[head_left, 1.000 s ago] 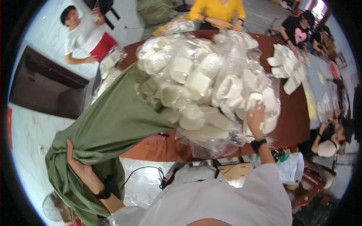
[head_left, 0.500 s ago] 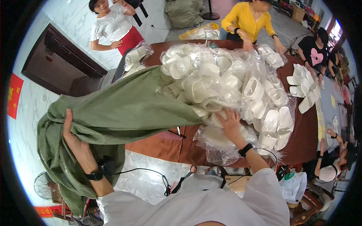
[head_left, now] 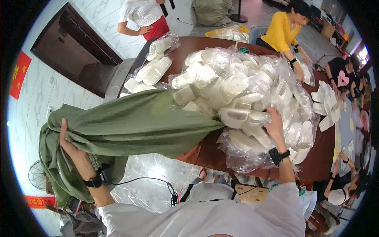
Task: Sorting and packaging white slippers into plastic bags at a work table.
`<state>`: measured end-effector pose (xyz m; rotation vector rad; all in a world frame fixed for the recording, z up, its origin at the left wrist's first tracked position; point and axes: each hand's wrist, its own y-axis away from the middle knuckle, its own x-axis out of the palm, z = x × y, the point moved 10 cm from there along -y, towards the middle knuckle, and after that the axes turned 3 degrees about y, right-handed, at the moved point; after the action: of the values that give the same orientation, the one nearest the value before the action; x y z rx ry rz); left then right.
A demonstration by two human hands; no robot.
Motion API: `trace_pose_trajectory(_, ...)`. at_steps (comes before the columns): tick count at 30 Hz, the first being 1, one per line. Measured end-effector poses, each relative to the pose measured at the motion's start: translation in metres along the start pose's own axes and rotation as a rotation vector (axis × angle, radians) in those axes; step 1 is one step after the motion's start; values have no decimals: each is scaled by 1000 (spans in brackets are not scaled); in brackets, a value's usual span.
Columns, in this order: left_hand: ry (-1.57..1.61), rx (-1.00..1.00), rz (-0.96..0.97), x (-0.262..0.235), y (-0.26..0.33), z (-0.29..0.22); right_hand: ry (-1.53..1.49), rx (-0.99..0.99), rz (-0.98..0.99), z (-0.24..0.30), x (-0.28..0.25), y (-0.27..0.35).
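Observation:
A large green woven sack [head_left: 138,122] stretches from the left onto the table, its open end against a heap of white slippers [head_left: 233,87] in clear plastic bags. My left hand [head_left: 71,142] grips the bunched sack at its far left part; the fingertips are partly hidden in the cloth. At the near side of the heap, my right hand [head_left: 275,124] is closed on a bagged white slipper [head_left: 235,117], close to the sack's mouth. Other bagged slippers lie just below that hand, near the table's front edge.
The heap rests on a brown-covered table [head_left: 197,156]. More bagged slippers [head_left: 154,71] lie at its far left. A person in yellow [head_left: 282,33] handles slippers across the table; another in a white top and red bottoms [head_left: 138,15] stands far left. Loose slippers [head_left: 325,104] sit at right.
My right hand has moved right and slightly up, now closed on a bagged slipper. The sack's mouth has shifted right. The person in yellow has leaned to the right.

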<state>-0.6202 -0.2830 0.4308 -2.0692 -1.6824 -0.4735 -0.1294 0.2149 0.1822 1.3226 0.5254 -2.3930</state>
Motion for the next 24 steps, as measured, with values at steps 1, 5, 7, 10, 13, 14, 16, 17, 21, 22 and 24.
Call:
trace_pose_trajectory(1,-1,14,-15,-4,9,-4,-13,-79,-41,33,-15,5)
trace_pose_trajectory(5,-68,36,-89,-30,61,-10,-298,-296,162,197,-25,17)
trace_pose_trajectory(7,12,-85,-188,-48,74,16,-244,-488,313,250,21,17)
trace_pose_trajectory(10,-103,-38,-274,-60,111,17,-68,-896,517,294,151,19)
trace_pose_trajectory(13,-96,-47,-361,-102,133,11,285,-1084,569,307,269,44)
trace_pose_trajectory(14,-97,-32,-382,-113,140,8,339,-1255,380,313,288,63)
trace_pose_trajectory(16,-189,-84,-367,-117,151,18,390,-1422,175,300,344,87)
trace_pose_trajectory(17,-197,-133,-399,-115,155,27,319,-1428,64,286,367,89)
trace_pose_trajectory(21,-176,-195,-420,-148,167,61,467,-1124,621,268,446,81)
trace_pose_trajectory(22,-178,-191,-442,-157,170,65,464,-1143,632,281,442,87)
trace_pose_trajectory(24,-257,-269,-529,-174,182,77,591,-1210,690,310,417,102)
